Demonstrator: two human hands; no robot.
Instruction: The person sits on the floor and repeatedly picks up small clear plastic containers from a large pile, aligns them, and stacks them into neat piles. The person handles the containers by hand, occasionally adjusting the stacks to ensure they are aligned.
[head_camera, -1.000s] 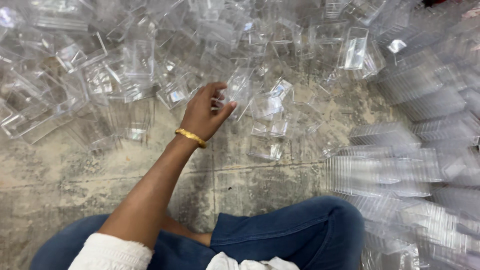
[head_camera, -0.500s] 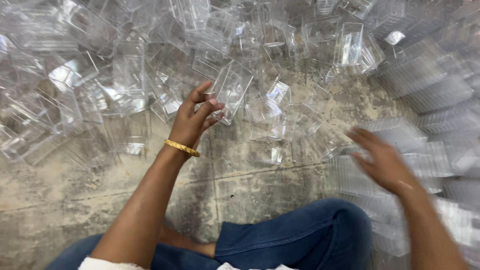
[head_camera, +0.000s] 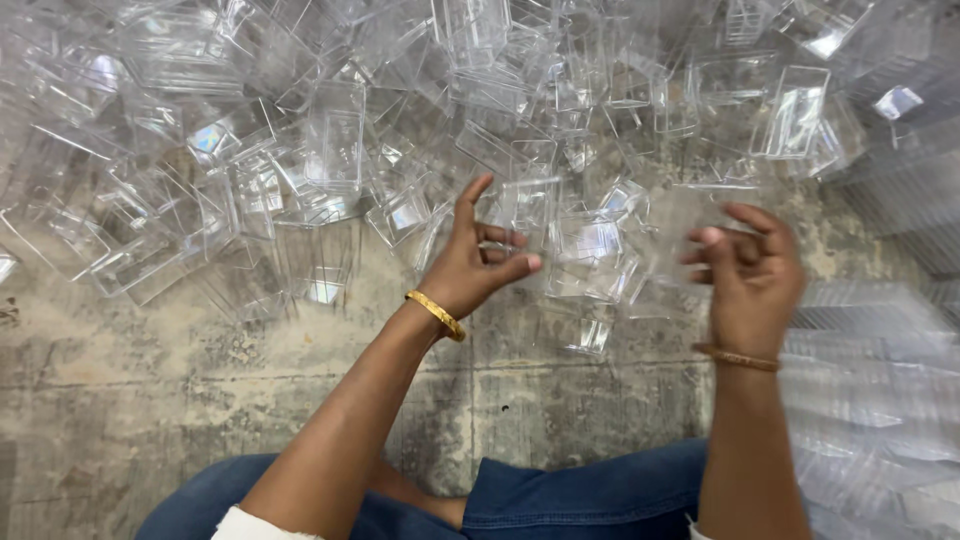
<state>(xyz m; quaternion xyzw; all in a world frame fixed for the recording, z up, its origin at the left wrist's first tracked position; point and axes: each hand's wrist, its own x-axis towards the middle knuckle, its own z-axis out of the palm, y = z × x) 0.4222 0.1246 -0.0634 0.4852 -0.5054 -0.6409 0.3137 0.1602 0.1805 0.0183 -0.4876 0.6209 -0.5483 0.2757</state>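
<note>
A stained concrete floor (head_camera: 150, 400) runs under everything. Clear plastic boxes (head_camera: 330, 150) lie heaped across its far half, from the left edge to the right. The left hand (head_camera: 470, 265), gold bangle (head_camera: 436, 314) at the wrist, has fingers loosely curled and holds nothing; a box (head_camera: 590, 255) lies just beside its fingertips. The right hand (head_camera: 750, 280) is half closed; whether it pinches anything I cannot tell, being blurred. Stacked trays (head_camera: 880, 390) fill the right edge.

Half a second ago the left hand was touching a box further up; the right has since come nearer the middle.

Bare floor lies open near the person's jeans (head_camera: 580, 495), lower left.
</note>
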